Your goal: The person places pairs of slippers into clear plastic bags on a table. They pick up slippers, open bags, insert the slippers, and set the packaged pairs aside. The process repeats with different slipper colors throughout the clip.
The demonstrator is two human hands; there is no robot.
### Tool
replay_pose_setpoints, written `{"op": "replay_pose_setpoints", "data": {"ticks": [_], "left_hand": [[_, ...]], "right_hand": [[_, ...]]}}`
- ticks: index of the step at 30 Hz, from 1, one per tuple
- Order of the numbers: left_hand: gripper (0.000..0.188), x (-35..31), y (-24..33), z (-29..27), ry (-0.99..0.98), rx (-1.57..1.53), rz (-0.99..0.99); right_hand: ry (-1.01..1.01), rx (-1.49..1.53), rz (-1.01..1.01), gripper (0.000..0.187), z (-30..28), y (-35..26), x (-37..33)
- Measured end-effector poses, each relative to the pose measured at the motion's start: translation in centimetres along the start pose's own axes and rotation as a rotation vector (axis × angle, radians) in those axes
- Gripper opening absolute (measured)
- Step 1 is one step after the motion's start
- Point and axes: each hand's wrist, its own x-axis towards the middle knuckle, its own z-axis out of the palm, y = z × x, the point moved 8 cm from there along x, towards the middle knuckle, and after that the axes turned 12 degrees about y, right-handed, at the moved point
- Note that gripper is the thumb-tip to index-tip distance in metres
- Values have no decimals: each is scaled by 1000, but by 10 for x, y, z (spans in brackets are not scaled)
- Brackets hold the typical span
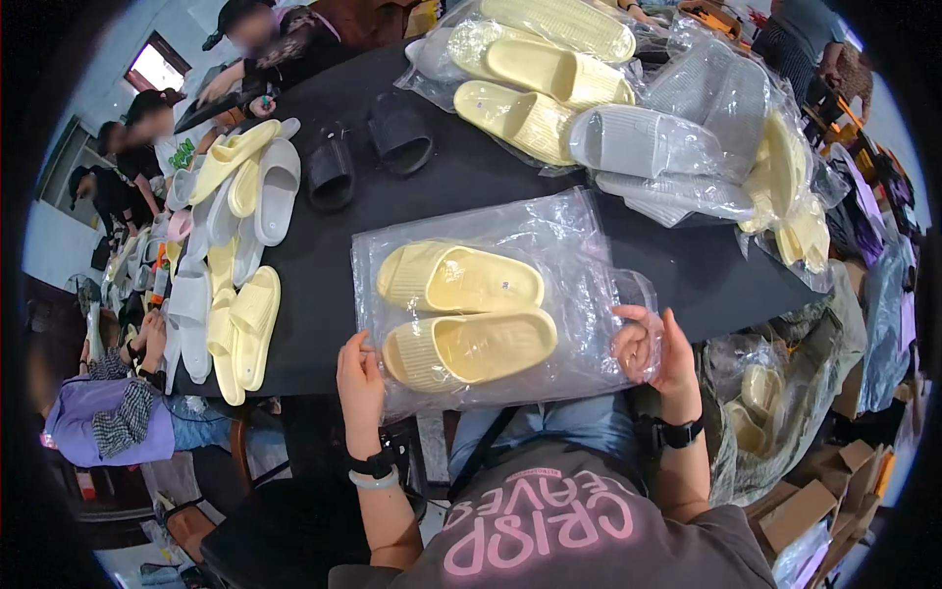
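Note:
Two pale yellow slide slippers (471, 346) lie side by side, toes to the left, at the table's near edge. A clear plastic bag (579, 231) is spread around them; whether they are inside it or on top, I cannot tell. My left hand (360, 381) grips the bag's near left edge, beside the toe of the nearer slipper, its thumb partly hidden. At the right end, my right hand (659, 351) has its fingers curled in the bag's loose flap, the plastic stretched over them and the thumb pointing up.
The black-covered table (324, 255) holds yellow and grey slides (245, 211) on the left and two black slides (400, 133) farther back. Bagged slides (638, 137) are heaped at the far right. A sack (805, 393) with bagged slides stands right of me. Other people work along the left.

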Motion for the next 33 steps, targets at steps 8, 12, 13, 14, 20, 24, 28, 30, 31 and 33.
{"op": "replay_pose_setpoints", "data": {"ticks": [8,12,13,14,20,24,28,30,31,33], "left_hand": [[45,-5,44,25,-104,-117,133],[49,-10,21,51,-119,-164,122],[49,-9,19,52,-119,-191,135],[50,-8,15,54,-119,-217,148],[50,-9,9,53,-114,-280,164],[53,-8,7,51,-96,-371,157],[55,-8,5,51,-89,-374,155],[56,-7,6,53,-90,-352,159],[57,-7,7,54,-90,-338,160],[58,-7,7,56,-84,-311,155]], "right_hand": [[177,-1023,-316,36,4,-5,49],[171,-1342,-173,52,18,-2,68],[147,-1381,-98,56,23,2,70],[123,-1306,-118,60,27,6,74],[169,-1092,-244,73,41,22,93],[191,-810,-89,67,48,26,102],[180,-716,-133,46,76,2,98],[135,-719,-309,39,76,-14,101],[112,-717,-398,35,75,-22,102],[154,-1004,-615,33,76,-33,102]]}}
